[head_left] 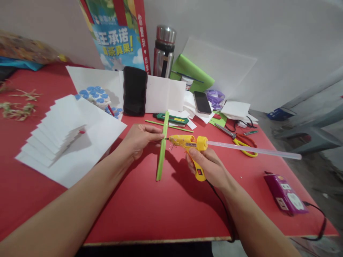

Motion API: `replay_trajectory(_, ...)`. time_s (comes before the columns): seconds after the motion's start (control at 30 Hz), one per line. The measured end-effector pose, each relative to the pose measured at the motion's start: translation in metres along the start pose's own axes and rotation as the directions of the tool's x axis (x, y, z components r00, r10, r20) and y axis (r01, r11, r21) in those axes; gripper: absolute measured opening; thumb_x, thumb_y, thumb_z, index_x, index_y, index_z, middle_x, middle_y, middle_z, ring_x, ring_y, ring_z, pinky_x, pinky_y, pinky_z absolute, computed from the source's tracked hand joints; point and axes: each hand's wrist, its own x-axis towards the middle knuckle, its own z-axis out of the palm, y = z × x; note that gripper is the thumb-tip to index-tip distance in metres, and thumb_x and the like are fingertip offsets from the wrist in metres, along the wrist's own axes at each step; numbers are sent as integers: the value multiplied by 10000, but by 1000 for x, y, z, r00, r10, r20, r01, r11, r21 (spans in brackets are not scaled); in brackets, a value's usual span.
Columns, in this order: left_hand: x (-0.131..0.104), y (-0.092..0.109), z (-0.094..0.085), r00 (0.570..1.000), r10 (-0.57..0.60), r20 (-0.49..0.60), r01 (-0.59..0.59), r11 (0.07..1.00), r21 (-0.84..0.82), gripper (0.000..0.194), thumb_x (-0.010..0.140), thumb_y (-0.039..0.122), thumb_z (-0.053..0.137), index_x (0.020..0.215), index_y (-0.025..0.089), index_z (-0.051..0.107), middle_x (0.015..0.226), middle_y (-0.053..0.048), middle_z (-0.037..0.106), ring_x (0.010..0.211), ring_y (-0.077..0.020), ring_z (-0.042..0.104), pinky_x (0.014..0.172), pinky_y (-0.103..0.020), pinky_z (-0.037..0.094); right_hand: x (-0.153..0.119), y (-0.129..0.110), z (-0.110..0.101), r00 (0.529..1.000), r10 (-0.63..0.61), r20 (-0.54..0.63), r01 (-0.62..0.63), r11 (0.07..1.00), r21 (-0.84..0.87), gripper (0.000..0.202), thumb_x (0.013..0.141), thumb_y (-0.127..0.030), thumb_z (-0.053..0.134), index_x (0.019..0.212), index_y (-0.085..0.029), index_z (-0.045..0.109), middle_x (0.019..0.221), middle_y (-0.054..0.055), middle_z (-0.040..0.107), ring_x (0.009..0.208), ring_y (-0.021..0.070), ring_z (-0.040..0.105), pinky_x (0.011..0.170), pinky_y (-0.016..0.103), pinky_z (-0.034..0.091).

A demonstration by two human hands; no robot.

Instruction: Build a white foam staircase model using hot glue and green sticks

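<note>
In the head view my left hand [142,139] pinches a long, narrow green paper strip [161,160] near its middle, holding it lengthwise away from me above the table. My right hand [207,162] is wrapped around the handle of a yellow hot glue gun [184,141]. Its nozzle points left and meets the strip beside my left fingertips; whether it touches cannot be made out. From the gun's back end a long clear glue stick [254,150] juts to the right. Behind the strip lie a thin green stick [177,127] and a green utility knife [173,119].
Fanned white paper [53,132] covers the left side of the red table [150,214]. At the right are scissors [238,139] and a purple box [285,194] with a cord. A dark phone [203,102], a black upright object [134,91] and a steel thermos [164,50] stand or lie behind.
</note>
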Motion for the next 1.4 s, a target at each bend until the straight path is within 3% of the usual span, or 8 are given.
replay_trajectory(0.23, 2, -1, -2, 1000, 9, -18, -9, 1000, -17, 160, 598, 59, 908, 673, 109, 776, 605, -73, 729, 532, -172, 686, 565, -295, 592, -1, -3, 0, 1000, -16, 25, 16, 1000, -15, 539, 1013, -658, 541, 720, -205, 562, 605, -12, 525, 555, 136, 481, 548, 303, 349)
replay_trajectory(0.47, 1, 0, -1, 1000, 14, -17, -14, 1000, -11, 162, 593, 53, 900, 670, 103, 767, 601, -77, 733, 526, -176, 695, 550, -284, 592, 1, -3, 2, 999, -31, -8, 31, 998, -46, 515, 1012, -658, 540, 874, -184, 687, 647, -14, 507, 576, 134, 440, 548, 293, 324)
replay_trajectory(0.7, 0, 0, -1, 1000, -5, -24, 5, 999, -32, 152, 620, 41, 874, 695, 109, 761, 621, -84, 739, 530, -177, 693, 551, -292, 588, 0, 1, 1, 999, -20, -29, 17, 996, -88, 510, 1010, -662, 532, 865, -199, 690, 844, 42, 611, 769, 183, 539, 674, 309, 422)
replay_trajectory(0.97, 0, 1, 0, 999, -4, -45, 3, 1000, -25, 171, 608, 35, 877, 679, 115, 742, 605, -74, 727, 551, -187, 701, 580, -310, 602, 0, -1, 3, 1000, -31, -4, 31, 997, -65, 543, 1011, -661, 528, 711, -211, 566, 625, -8, 501, 574, 147, 447, 552, 311, 333)
replay_trajectory(1.4, 1, 3, -2, 999, 8, -48, -10, 999, -38, 201, 607, 90, 919, 732, 111, 764, 629, -69, 736, 557, -180, 700, 625, -320, 614, -4, -6, 3, 997, -30, 74, 34, 998, -54, 542, 1034, -624, 522, 677, -218, 566, 555, -4, 568, 536, 150, 528, 560, 312, 383)
